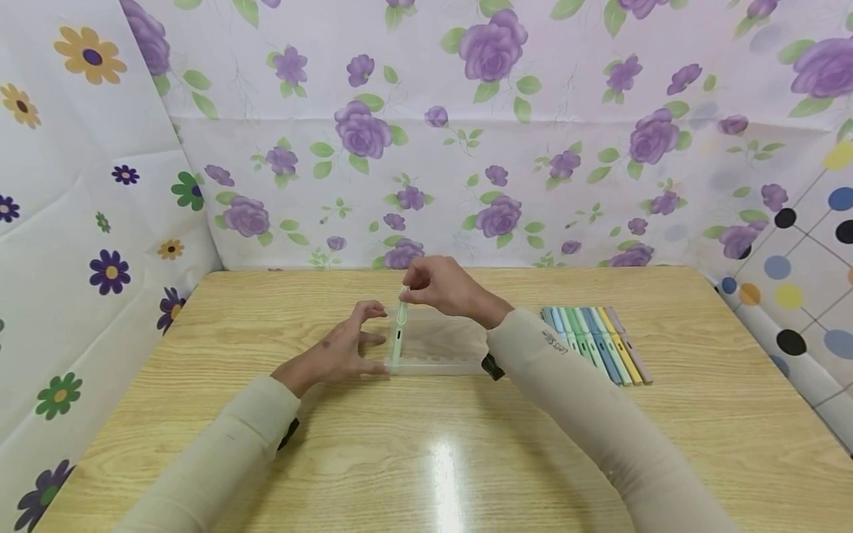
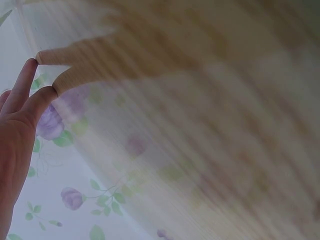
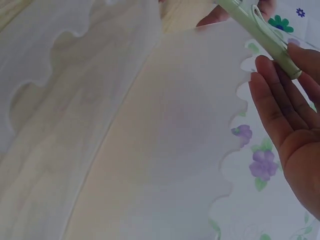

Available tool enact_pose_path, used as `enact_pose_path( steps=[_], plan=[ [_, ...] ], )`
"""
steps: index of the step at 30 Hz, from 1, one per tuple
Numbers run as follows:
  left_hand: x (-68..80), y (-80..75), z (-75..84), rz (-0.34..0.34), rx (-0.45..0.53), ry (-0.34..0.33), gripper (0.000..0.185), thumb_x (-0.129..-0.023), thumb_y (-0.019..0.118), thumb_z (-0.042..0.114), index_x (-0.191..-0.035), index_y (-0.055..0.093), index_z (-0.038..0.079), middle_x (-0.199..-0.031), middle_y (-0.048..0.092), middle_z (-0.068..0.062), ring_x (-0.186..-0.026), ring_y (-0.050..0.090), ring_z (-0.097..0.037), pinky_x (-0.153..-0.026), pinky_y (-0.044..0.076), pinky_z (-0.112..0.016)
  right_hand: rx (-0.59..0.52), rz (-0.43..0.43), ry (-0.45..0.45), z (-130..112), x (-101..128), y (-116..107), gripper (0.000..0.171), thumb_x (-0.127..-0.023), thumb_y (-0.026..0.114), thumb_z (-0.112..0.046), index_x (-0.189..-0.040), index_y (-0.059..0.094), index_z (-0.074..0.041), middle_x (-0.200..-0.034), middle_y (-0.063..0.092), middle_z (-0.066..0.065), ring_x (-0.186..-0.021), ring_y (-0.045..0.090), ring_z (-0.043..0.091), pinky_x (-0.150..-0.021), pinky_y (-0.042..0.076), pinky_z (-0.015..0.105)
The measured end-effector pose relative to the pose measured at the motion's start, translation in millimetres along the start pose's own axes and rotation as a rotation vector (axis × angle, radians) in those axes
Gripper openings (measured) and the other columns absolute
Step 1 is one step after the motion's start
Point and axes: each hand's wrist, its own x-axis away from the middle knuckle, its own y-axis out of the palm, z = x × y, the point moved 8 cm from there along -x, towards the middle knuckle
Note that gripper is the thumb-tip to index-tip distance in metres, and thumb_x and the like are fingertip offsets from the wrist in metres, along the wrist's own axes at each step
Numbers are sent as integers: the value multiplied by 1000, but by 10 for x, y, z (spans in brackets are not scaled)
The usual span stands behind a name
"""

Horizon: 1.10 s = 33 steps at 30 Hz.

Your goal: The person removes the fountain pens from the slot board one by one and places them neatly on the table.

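Observation:
A translucent plastic box (image 1: 440,368) with wavy-edged walls stands on the table. My right hand (image 1: 440,285) pinches the upper end of a light green pen (image 1: 400,329). The pen has a clip and a small dark window, and it hangs steeply over the box's left end; whether its lower tip touches the bottom cannot be made out. In the right wrist view, the thumb and fingertips hold the pen (image 3: 265,37) by one end. My left hand (image 1: 346,344) has its fingers spread against the box's left side, the thumb near the front corner. Fingertips touch a glossy surface in the left wrist view.
To the right, partly behind my right sleeve (image 1: 573,385), several pens (image 1: 600,344) in green, blue, yellow and mauve lie side by side. Flowered sheets (image 1: 426,148) close off the back and sides of the wooden table (image 1: 373,451).

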Motion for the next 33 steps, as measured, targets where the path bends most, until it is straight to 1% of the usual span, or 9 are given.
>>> enact_pose_path(
  steps=[5, 10, 13, 16, 18, 21, 25, 29, 33],
  plan=[
    [1, 1, -8, 1, 1, -7, 95, -78, 87, 7, -144, 18, 10, -156, 26, -22, -126, 55, -38, -103, 43, -57, 18, 28, -18, 48, 45, -36, 13, -93, 74, -14, -96, 67, -5, -96, 72, 5, -89, 70, 18, -81, 56, 33],
    [-5, 1, 0, 3, 1, -3, 96, -77, 87, 7, -144, 18, 10, -156, 27, -22, -126, 55, -38, -103, 43, -56, -27, 33, 13, 116, 90, -122, 12, -94, 72, -13, -98, 67, -4, -96, 73, 6, -87, 70, 18, -79, 56, 34],
    [-5, -3, 5, 4, 3, -5, 97, -77, 88, 7, -144, 18, 10, -156, 27, -21, -126, 55, -38, -103, 43, -57, -52, 38, 23, 140, 116, -193, 12, -95, 71, -13, -99, 67, -3, -96, 73, 7, -88, 71, 21, -79, 56, 36],
    [-3, -5, 9, 3, -2, -6, 97, -77, 88, 8, -144, 18, 9, -156, 27, -21, -127, 55, -39, -103, 43, -57, -57, 46, 29, 164, 157, -276, 12, -95, 70, -14, -100, 67, -3, -96, 73, 7, -90, 71, 24, -81, 56, 37],
    [1, -5, 14, 1, -5, -2, 97, -77, 87, 8, -144, 17, 8, -156, 26, -22, -127, 55, -39, -103, 43, -57, -60, 50, 37, 193, 194, -334, 12, -96, 70, -13, -101, 67, -3, -97, 72, 8, -90, 71, 24, -82, 56, 37],
    [2, 0, 18, -1, -13, -5, 97, -78, 87, 9, -144, 17, 8, -156, 25, -22, -127, 54, -39, -100, 47, -56, -65, 59, 54, 252, 263, -432, 11, -96, 69, -12, -102, 67, -2, -97, 72, 8, -89, 71, 21, -82, 57, 37],
    [4, 2, 15, 1, -16, -15, 97, -78, 87, 8, -145, 18, 9, -157, 25, -20, -128, 54, -38, -95, 51, -53, -73, 57, 80, 349, 359, -552, 12, -96, 69, -12, -102, 67, -2, -97, 71, 9, -89, 71, 21, -82, 57, 38],
    [6, 4, 23, -1, -19, 0, 96, -78, 87, 8, -145, 17, 8, -156, 25, -22, -127, 54, -40, -95, 51, -53, -73, 52, 108, 457, 470, -678, 14, -97, 68, -13, -105, 66, -1, -99, 71, 11, -92, 70, 25, -83, 57, 39],
    [10, 0, 34, 0, -24, 14, 96, -78, 87, 9, -145, 17, 7, -155, 26, -24, -126, 54, -41, -95, 51, -54, -92, 66, 136, 569, 581, -821, 17, -97, 67, -11, -108, 66, 2, -101, 70, 15, -93, 70, 27, -85, 57, 39]
  ],
)
